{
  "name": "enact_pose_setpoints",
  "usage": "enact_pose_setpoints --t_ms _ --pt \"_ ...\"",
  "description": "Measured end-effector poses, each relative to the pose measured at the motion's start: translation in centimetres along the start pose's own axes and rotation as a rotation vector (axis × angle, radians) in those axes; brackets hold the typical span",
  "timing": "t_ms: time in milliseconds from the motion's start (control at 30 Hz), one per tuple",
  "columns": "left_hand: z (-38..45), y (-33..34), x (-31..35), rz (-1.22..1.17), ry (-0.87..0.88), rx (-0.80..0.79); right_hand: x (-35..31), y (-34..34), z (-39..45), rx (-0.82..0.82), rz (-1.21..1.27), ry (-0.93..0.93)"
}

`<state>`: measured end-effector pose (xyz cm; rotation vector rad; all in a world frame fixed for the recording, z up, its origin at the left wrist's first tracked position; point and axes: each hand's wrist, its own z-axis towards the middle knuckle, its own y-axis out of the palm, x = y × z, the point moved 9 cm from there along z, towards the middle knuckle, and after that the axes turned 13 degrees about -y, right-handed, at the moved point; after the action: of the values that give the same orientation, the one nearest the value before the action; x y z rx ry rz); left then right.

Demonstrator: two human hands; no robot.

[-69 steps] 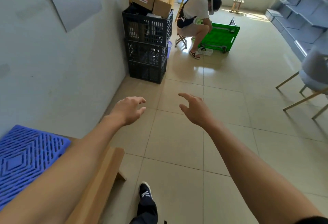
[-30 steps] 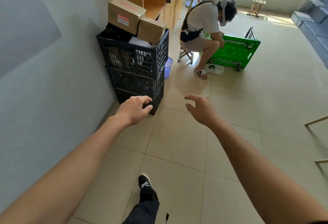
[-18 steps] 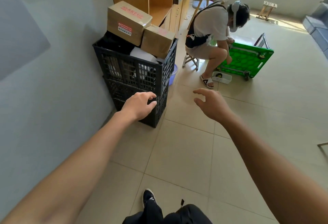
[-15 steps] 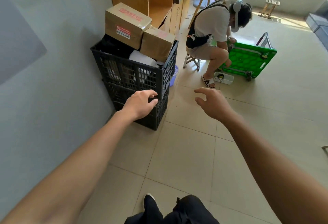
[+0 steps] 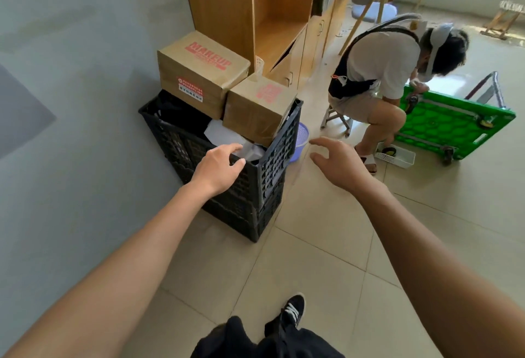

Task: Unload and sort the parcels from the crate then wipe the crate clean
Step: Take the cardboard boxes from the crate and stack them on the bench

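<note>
A black plastic crate (image 5: 277, 156) stands on a second black crate (image 5: 250, 215) against the left wall. It is heaped with parcels: a large cardboard box (image 5: 199, 72) printed MAKEUP, a smaller cardboard box (image 5: 258, 110) leaning on the rim, and white and dark soft packets (image 5: 224, 134) below them. My left hand (image 5: 217, 168) reaches over the crate's near rim with its fingers spread, holding nothing. My right hand (image 5: 336, 163) hovers with its fingers apart to the right of the crate, above the floor.
A wooden shelf unit (image 5: 255, 14) rises behind the crates. A purple basket (image 5: 299, 142) sits on the floor by the crate. Another person (image 5: 377, 73) sits on a stool beside an overturned green trolley (image 5: 449, 127) and a white tray (image 5: 397, 156). My shoe (image 5: 292, 309) is on the tiles below.
I have walked up to the crates. Both hands have come forward: the left is now over the top crate's near rim and the right is beside it.
</note>
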<state>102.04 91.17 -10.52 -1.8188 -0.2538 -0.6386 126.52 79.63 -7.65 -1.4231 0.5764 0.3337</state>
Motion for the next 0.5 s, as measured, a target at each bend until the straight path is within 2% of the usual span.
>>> enact_pose_setpoints --t_ms 233,500 --pt "6.0 -2.1 -3.3 -0.427 -0.349 0.153 0.2 -0.8 11.0 -0.078 -0.008 -0.117" --pt "13.1 -2.4 -8.1 -0.608 -0.561 0.264 0.4 1.7 24.4 -0.122 0.015 -0.174"
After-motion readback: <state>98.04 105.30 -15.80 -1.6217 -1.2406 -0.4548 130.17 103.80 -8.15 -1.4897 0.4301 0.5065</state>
